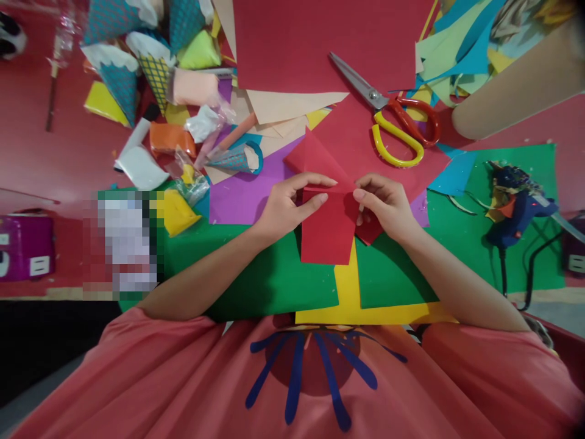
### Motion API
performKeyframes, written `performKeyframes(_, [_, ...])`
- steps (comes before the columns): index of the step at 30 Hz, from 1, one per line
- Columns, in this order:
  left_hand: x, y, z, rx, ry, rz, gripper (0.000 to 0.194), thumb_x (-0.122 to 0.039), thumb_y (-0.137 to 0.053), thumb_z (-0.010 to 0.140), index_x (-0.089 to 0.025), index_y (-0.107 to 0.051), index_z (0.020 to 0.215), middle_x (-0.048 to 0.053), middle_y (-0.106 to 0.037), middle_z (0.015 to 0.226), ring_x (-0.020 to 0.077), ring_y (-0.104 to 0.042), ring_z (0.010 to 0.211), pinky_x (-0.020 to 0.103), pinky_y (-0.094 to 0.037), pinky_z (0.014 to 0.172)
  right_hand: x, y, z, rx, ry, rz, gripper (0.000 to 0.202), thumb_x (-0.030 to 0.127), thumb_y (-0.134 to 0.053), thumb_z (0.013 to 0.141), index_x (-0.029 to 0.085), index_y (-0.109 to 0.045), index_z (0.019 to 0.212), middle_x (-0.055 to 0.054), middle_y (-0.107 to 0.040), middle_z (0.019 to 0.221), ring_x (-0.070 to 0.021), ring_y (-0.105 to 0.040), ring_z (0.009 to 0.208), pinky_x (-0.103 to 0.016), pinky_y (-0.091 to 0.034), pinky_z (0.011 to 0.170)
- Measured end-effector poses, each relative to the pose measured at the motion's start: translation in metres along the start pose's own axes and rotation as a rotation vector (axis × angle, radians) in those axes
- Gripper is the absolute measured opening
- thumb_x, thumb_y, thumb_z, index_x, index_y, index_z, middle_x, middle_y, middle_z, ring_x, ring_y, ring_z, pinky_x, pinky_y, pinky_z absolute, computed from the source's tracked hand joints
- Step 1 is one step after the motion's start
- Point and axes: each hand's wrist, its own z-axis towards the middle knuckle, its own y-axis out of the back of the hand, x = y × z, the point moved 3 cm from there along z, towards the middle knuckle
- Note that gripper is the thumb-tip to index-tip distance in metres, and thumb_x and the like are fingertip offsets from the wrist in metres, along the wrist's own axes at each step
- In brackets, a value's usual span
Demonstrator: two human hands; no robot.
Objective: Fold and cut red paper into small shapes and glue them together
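Note:
A folded piece of red paper is held up in front of me, over the green and yellow sheets. Its top left corner is pinched between the thumb and fingers of my left hand. At the top right corner, my right hand grips the same paper with thumb and forefinger. A pointed red flap rises behind the fold, and a darker red part shows below my right fingers. Beyond my hands lies a pair of scissors with one yellow and one red handle, blades partly closed.
A blue glue gun stands on green paper at the right, near a cardboard tube. Paper cones, coloured clay packs and a small cone crowd the left. A large red sheet lies at the back.

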Motion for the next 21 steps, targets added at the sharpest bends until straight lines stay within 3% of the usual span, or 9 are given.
performKeyframes(3, [0.006, 0.001, 0.000, -0.029, -0.025, -0.017, 0.027, -0.036, -0.060, 0.088, -0.024, -0.064, 0.112, 0.004, -0.069, 0.114, 0.0178, -0.065, 0.107, 0.032, -0.054, 0.092, 0.001, 0.007, 0.001, -0.140, 0.122, -0.077, 0.032, 0.049, -0.073, 0.074, 0.020, -0.058, 0.077, 0.006, -0.056, 0.063, -0.0056, -0.052, 0.044, -0.021, -0.039, 0.041])
performKeyframes(7, [0.010, 0.004, 0.002, -0.137, -0.150, -0.102, 0.046, -0.046, -0.059, 0.088, -0.041, -0.046, 0.132, 0.000, -0.054, 0.136, 0.0204, -0.057, 0.123, 0.037, -0.050, 0.098, 0.012, 0.028, -0.006, -0.639, 0.424, -0.294, 0.026, 0.048, -0.066, 0.081, 0.022, -0.062, 0.081, 0.003, -0.059, 0.071, -0.0096, -0.056, 0.062, -0.026, -0.049, 0.059])
performKeyframes(9, [0.012, 0.006, 0.004, -0.189, -0.094, -0.167, 0.040, -0.047, -0.057, 0.088, -0.044, -0.048, 0.128, -0.001, -0.064, 0.116, 0.0178, -0.065, 0.104, 0.035, -0.053, 0.088, 0.019, 0.033, -0.014, -0.808, 0.614, -0.378, 0.019, 0.043, -0.064, 0.084, 0.025, -0.064, 0.082, 0.002, -0.059, 0.074, -0.0127, -0.058, 0.070, -0.030, -0.051, 0.068])
performKeyframes(10, [0.013, 0.005, 0.005, -0.165, -0.025, -0.231, 0.040, -0.051, -0.055, 0.089, -0.042, -0.048, 0.127, -0.001, -0.068, 0.103, 0.0177, -0.068, 0.095, 0.034, -0.054, 0.081, 0.021, 0.033, -0.017, -0.824, 0.696, -0.422, 0.013, 0.039, -0.065, 0.084, 0.026, -0.065, 0.082, 0.001, -0.060, 0.075, -0.0143, -0.059, 0.073, -0.032, -0.051, 0.072])
performKeyframes(12, [0.013, 0.001, 0.006, -0.046, 0.130, -0.404, 0.047, -0.061, -0.049, 0.087, -0.039, -0.046, 0.129, -0.002, -0.069, 0.081, 0.0179, -0.069, 0.080, 0.034, -0.055, 0.070, 0.024, 0.029, -0.021, -0.716, 0.787, -0.536, 0.005, 0.027, -0.065, 0.084, 0.031, -0.068, 0.085, 0.001, -0.064, 0.081, -0.0174, -0.060, 0.081, -0.036, -0.051, 0.079])
performKeyframes(13, [0.012, -0.001, 0.006, 0.016, 0.195, -0.482, 0.054, -0.067, -0.045, 0.086, -0.038, -0.045, 0.131, -0.003, -0.069, 0.075, 0.0174, -0.069, 0.075, 0.033, -0.055, 0.066, 0.024, 0.026, -0.020, -0.600, 0.797, -0.607, 0.014, 0.023, -0.063, 0.085, 0.035, -0.069, 0.091, 0.001, -0.066, 0.088, -0.0191, -0.062, 0.086, -0.039, -0.051, 0.082])
performKeyframes(15, [0.010, -0.003, 0.006, 0.084, 0.276, -0.569, 0.061, -0.073, -0.036, 0.085, -0.037, -0.043, 0.133, -0.005, -0.070, 0.076, 0.0150, -0.069, 0.071, 0.032, -0.057, 0.067, 0.022, 0.017, -0.019, -0.330, 0.832, -0.690, 0.022, 0.022, -0.056, 0.087, 0.038, -0.070, 0.094, 0.000, -0.067, 0.101, -0.0217, -0.063, 0.094, -0.044, -0.050, 0.087])
performKeyframes(17, [0.009, 0.000, 0.006, 0.047, 0.303, -0.480, 0.059, -0.073, -0.029, 0.088, -0.034, -0.049, 0.128, -0.003, -0.072, 0.092, 0.0159, -0.071, 0.088, 0.032, -0.057, 0.074, 0.019, 0.012, -0.016, -0.183, 0.804, -0.734, 0.023, 0.025, -0.053, 0.088, 0.037, -0.071, 0.093, 0.000, -0.065, 0.113, -0.0246, -0.061, 0.105, -0.051, -0.047, 0.095])
performKeyframes(21, [0.003, 0.004, 0.006, -0.033, 0.107, -0.349, 0.035, -0.053, -0.071, 0.076, -0.029, -0.066, 0.100, -0.002, -0.068, 0.110, 0.0183, -0.066, 0.108, 0.031, -0.055, 0.092, 0.016, 0.014, -0.011, -0.165, 0.743, -0.747, 0.023, 0.024, -0.053, 0.088, 0.037, -0.072, 0.093, 0.001, -0.058, 0.127, -0.0258, -0.054, 0.121, -0.052, -0.045, 0.103])
